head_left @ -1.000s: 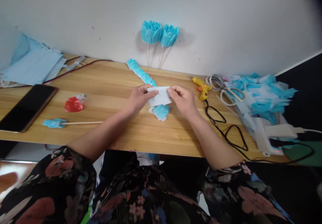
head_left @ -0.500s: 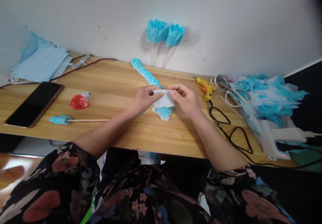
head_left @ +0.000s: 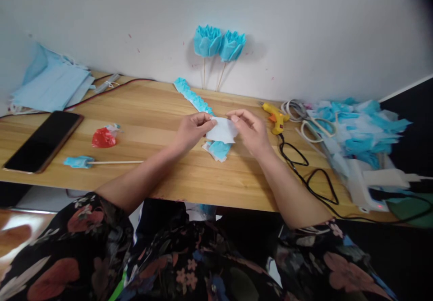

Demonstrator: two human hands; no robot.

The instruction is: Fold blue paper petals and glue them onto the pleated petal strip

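1. Since half a second earlier, the right hand (head_left: 251, 132) has edged outward, and the sheet (head_left: 222, 131) now shows a broader, flatter white face between the two hands.
2. The sheet, landmark for all that follows, lies directly between the hands in front of the person; its longer side appears to run from hand to hand, dipping slightly toward the right.
3. At its upper left corner, the left hand (head_left: 190, 132) pinches it between thumb and fingers, the surer contact and the nearer hand.
4. At its upper right, the right thumb meets or nearly meets the edge with the forefinger parted above; whether this hand grips cannot be told.
5. Just below the sheet, partly covered by it in this view, blue-and-white scraps (head_left: 219, 150) rest on the desk (head_left: 142, 98).
6. Beyond it, a pleated blue strip (head_left: 191, 95) slants away to the upper left, and two blue flowers (head_left: 207, 42) lean on the wall.
7. To its right, well apart, lie a yellow glue gun (head_left: 278, 119) and scissors (head_left: 310, 132); far left, a phone (head_left: 43, 142).
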